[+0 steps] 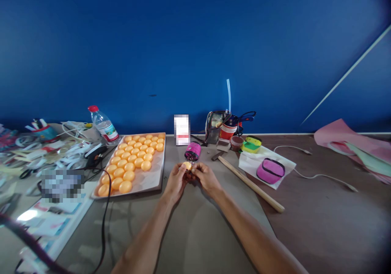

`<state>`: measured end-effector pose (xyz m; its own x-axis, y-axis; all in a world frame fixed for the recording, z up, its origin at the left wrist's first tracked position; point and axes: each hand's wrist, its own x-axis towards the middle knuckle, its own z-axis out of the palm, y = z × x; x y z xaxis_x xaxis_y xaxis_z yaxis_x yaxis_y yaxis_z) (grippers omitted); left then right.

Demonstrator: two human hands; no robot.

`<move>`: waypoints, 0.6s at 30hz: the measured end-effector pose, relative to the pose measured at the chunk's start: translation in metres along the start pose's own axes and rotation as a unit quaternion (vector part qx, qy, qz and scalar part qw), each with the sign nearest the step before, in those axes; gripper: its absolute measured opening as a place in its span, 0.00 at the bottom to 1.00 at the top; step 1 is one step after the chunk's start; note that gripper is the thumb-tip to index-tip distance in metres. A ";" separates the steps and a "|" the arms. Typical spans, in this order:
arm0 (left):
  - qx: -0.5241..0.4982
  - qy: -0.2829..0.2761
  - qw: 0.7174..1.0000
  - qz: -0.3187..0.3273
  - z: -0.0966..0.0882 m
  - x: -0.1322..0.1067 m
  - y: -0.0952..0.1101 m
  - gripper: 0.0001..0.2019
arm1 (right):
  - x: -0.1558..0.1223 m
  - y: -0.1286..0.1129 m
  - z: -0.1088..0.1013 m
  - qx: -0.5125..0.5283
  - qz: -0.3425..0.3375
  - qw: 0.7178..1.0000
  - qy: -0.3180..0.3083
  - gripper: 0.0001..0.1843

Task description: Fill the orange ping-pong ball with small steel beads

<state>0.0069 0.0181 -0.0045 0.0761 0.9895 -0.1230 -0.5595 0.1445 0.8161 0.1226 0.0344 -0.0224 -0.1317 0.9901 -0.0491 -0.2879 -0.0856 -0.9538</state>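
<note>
A tray (152,181) of orange balls (134,160) lies at left by a bottle (104,126), while at centre, just above the surface (195,233), the left hand (177,181) and right hand (205,177) meet fingertip to fingertip, pinching one ball (187,165) between them. Being round, the ball has no long axis and points nowhere; the can (192,151) just beyond seems to lie with its dark end toward the person, axis running away. A loose pinch could let the ball slip and roll toward the hammer (250,183) at right.

glossy plastic balls (134,160), wooden hammer handle (252,184)
</note>
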 end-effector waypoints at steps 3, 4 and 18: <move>0.007 -0.001 1.000 0.004 -0.001 0.000 0.000 0.17 | 0.000 0.001 0.001 0.006 0.003 1.000 0.003 0.10; 0.008 -0.004 1.000 0.005 -0.001 0.000 -0.001 0.17 | 0.000 0.000 0.001 0.006 0.003 1.000 0.005 0.10; 0.022 0.011 1.000 0.019 -0.003 0.001 -0.006 0.17 | 0.002 0.005 0.004 0.006 0.022 0.999 0.031 0.11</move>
<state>0.0085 0.0186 -0.0114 0.0371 0.9940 -0.1029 -0.5248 0.1070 0.8445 0.1171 0.0354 -0.0264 -0.0860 0.9902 -0.1101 -0.2941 -0.1308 -0.9468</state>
